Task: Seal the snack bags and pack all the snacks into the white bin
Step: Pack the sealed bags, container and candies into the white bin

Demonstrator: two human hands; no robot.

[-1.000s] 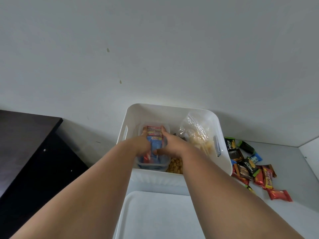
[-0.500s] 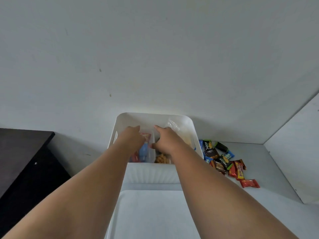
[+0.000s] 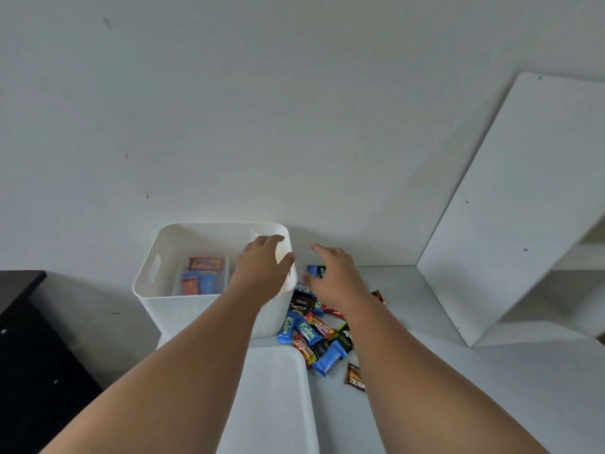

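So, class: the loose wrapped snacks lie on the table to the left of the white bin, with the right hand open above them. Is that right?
Not quite. The head view shows the loose wrapped snacks lying to the right of the white bin, not the left. The right hand is indeed open above them.

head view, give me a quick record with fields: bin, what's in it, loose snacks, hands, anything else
bin: white bin, open top
inside bin: clear container with small packets, in the left part
loose snacks: pile of wrapped snacks on the table, right of the bin, not yet packed
hands: left hand open above the bin's right rim; right hand open over the pile; both hold nothing
other: white tray at the near edge
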